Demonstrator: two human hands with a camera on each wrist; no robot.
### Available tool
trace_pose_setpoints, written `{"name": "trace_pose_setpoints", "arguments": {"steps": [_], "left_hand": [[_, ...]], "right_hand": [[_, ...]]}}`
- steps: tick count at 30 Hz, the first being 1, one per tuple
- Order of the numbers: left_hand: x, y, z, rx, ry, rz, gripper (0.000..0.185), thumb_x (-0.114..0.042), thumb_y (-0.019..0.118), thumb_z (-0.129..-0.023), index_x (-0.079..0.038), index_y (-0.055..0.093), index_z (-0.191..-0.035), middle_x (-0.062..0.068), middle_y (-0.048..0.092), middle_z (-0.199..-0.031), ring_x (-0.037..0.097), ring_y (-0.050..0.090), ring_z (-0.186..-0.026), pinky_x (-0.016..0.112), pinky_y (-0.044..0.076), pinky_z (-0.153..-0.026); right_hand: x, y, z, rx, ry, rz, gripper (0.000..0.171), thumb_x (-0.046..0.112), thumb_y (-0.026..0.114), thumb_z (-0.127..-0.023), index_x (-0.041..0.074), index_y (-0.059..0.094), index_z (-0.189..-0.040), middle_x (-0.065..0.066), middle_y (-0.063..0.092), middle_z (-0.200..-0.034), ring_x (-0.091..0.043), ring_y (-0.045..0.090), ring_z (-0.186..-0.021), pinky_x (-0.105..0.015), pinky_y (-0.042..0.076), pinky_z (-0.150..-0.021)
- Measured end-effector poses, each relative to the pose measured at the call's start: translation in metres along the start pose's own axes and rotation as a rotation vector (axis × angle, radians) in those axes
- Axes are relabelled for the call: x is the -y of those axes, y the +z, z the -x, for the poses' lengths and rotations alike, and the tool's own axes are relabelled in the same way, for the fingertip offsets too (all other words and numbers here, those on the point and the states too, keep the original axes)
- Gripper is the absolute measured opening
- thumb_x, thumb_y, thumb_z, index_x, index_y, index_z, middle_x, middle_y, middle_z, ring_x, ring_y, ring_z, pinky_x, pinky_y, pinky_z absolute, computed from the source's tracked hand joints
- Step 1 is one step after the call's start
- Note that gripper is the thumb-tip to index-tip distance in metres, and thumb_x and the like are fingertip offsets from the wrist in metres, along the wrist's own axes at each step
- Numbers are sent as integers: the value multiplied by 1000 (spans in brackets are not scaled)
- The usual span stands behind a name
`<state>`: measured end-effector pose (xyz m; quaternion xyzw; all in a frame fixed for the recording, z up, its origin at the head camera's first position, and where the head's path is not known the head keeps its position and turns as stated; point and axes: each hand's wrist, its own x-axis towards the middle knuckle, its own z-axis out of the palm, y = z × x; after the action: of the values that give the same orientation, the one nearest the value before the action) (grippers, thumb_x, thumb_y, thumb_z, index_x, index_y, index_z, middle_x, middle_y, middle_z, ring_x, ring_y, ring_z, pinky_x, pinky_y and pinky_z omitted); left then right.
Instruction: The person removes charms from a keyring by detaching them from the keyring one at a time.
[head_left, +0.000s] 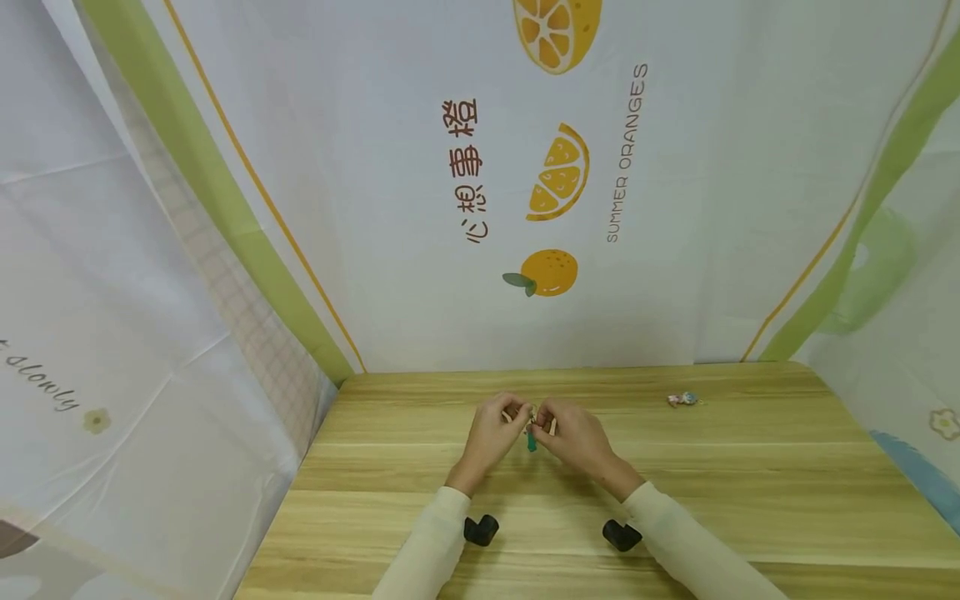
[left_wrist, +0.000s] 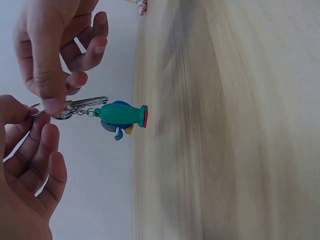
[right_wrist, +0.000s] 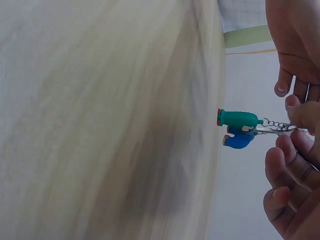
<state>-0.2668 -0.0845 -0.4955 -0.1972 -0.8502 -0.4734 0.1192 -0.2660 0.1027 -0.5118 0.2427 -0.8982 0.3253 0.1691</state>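
A key ring (left_wrist: 36, 111) with at least one silver key (left_wrist: 89, 101) is held in the air between both hands. From it, on small chains, hang a green bottle-shaped charm (left_wrist: 120, 114) with a red base and a blue figure charm (right_wrist: 238, 139). My left hand (head_left: 495, 427) pinches the ring between thumb and finger. My right hand (head_left: 576, 433) pinches the metal near the top of the key, its fingertips close to those of the left. The exact grip is partly hidden behind the fingers.
A small pink and blue figurine (head_left: 682, 400) lies at the back right of the wooden table (head_left: 750, 483). A black device (head_left: 482, 530) is by the left sleeve and another black device (head_left: 621, 536) by the right. Printed cloth (head_left: 390, 208) hangs behind and at the sides.
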Motion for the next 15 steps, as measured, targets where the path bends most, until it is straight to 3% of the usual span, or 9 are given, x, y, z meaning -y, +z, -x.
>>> {"name": "trace_pose_setpoints", "arguments": {"steps": [7,15], "left_hand": [[-1,1,0,5,12,-4,12,-16,69,-105,-9,78,-105,2,75,-90,11,66,-79,20,53,-71],[1,-1,-1,3,-20,22,13,-13,69,-104,-3,76,-111,4,75,-92,9,65,-79,21,54,-71]], "right_hand": [[-4,-1,2,-12,22,-6,17,13,82,-93,20,67,-88,9,67,-78,4,47,-55,-19,41,-49],[-3,-8,3,3,76,27,10,20,80,-97,21,72,-92,7,74,-88,2,51,-60,-20,43,-54]]}}
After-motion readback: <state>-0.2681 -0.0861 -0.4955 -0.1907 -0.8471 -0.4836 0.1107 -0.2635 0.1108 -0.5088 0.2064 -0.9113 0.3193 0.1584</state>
